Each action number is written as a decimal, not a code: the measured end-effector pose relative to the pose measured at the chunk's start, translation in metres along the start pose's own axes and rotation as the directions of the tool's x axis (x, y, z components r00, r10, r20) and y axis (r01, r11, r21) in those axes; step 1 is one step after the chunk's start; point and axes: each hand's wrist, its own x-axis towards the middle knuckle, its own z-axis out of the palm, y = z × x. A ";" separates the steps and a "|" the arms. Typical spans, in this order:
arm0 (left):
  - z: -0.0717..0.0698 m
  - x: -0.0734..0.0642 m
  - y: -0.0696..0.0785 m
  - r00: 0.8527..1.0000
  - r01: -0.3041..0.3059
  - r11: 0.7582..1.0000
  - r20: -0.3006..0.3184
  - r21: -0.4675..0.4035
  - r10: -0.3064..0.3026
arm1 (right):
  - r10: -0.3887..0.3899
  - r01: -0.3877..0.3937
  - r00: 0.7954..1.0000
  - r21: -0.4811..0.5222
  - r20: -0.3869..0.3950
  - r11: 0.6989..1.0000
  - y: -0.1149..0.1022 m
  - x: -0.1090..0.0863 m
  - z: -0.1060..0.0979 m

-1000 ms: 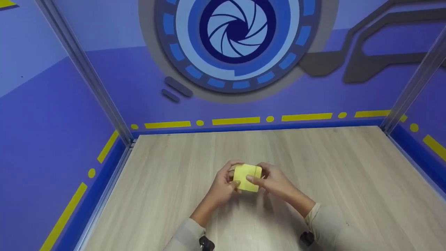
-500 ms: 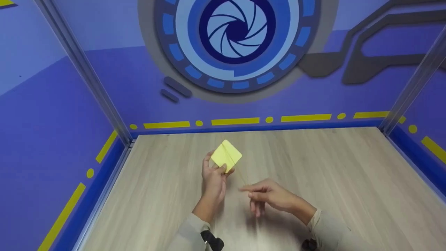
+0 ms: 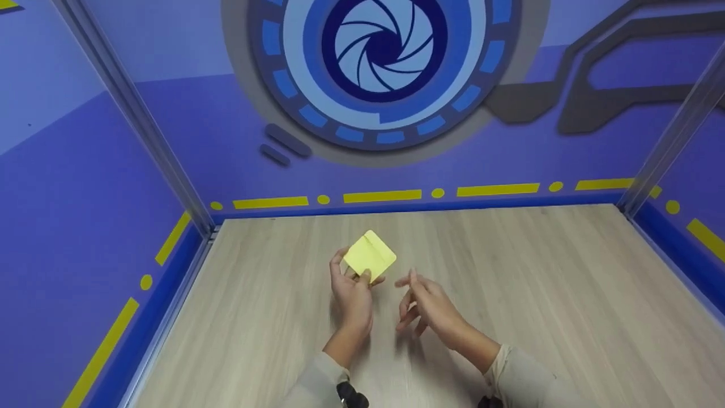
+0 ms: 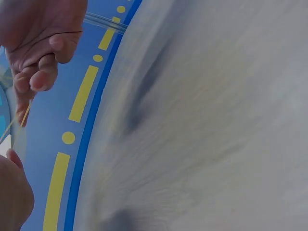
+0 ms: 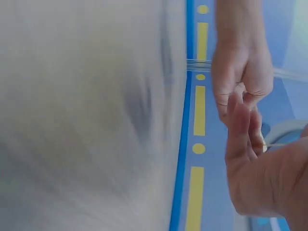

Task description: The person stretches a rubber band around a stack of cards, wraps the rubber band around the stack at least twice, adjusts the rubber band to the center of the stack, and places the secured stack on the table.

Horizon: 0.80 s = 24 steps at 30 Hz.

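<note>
In the head view I see the left hand (image 3: 352,297) pinching a yellow pad (image 3: 369,256), thumb across its front face, fingers behind it; the pad is tilted, one corner up, clear of the table (image 3: 272,317). The right hand (image 3: 430,309) is just beside it, lower and apart from the pad, fingers partly bent. Behind both hands I have the patterned blue wall (image 3: 198,141); nearer than the hands are the pale sleeves (image 3: 527,377), with a black device (image 3: 352,395) below the left wrist.

On the left wrist view, a thin elastic band (image 4: 26,113) meets the right hand's fingertips and runs toward the left hand's side. I can't tell whether those fingers pinch it.

On the right wrist view, the right hand's fingers overlap the left hand in my sight line, partly hiding it.
</note>
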 end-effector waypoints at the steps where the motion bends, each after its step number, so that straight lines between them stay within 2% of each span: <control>1: 0.000 -0.001 0.000 0.999 -0.023 1.000 0.025 0.010 0.023 | 0.030 -0.031 0.999 0.029 0.035 0.999 0.000 0.001 -0.001; 3: -0.002 -0.002 0.000 0.993 -0.067 0.996 0.096 0.052 0.062 | 0.083 -0.090 0.992 0.066 0.097 0.994 0.000 0.004 -0.005; 4: -0.004 -0.003 0.000 0.986 -0.094 0.993 0.147 0.078 0.082 | 0.106 -0.116 0.987 0.078 0.122 0.990 0.001 0.006 -0.007; 7: -0.008 -0.003 0.001 0.945 -0.164 0.977 0.307 0.133 0.117 | 0.170 -0.192 0.967 0.106 0.190 0.976 0.003 0.012 -0.017; 10: -0.012 -0.001 0.003 0.903 -0.210 0.964 0.411 0.163 0.127 | 0.204 -0.250 0.940 0.146 0.272 0.957 0.005 0.015 -0.026; 11: -0.014 -0.001 0.004 0.896 -0.210 0.964 0.426 0.163 0.123 | 0.208 -0.264 0.932 0.161 0.296 0.951 0.006 0.016 -0.029; 13: -0.016 0.001 0.004 0.893 -0.209 0.963 0.434 0.169 0.118 | 0.202 -0.275 0.923 0.193 0.327 0.942 0.006 0.016 -0.032; 15: -0.017 0.001 0.004 0.889 -0.206 0.963 0.444 0.174 0.110 | 0.190 -0.275 0.920 0.221 0.342 0.936 0.005 0.016 -0.035; 17: -0.018 0.000 0.003 0.877 -0.212 0.959 0.470 0.187 0.102 | 0.184 -0.271 0.919 0.221 0.348 0.937 0.002 0.015 -0.037; 20: -0.019 0.000 0.005 0.840 -0.235 0.949 0.536 0.210 0.089 | 0.194 -0.278 0.909 0.188 0.368 0.942 -0.002 0.015 -0.038; 22: -0.021 0.001 0.008 0.809 -0.260 0.938 0.583 0.231 0.080 | 0.213 -0.292 0.896 0.155 0.389 0.944 -0.003 0.015 -0.040; 24: -0.022 0.003 0.011 0.784 -0.282 0.925 0.617 0.253 0.070 | 0.228 -0.308 0.882 0.136 0.413 0.942 -0.004 0.015 -0.041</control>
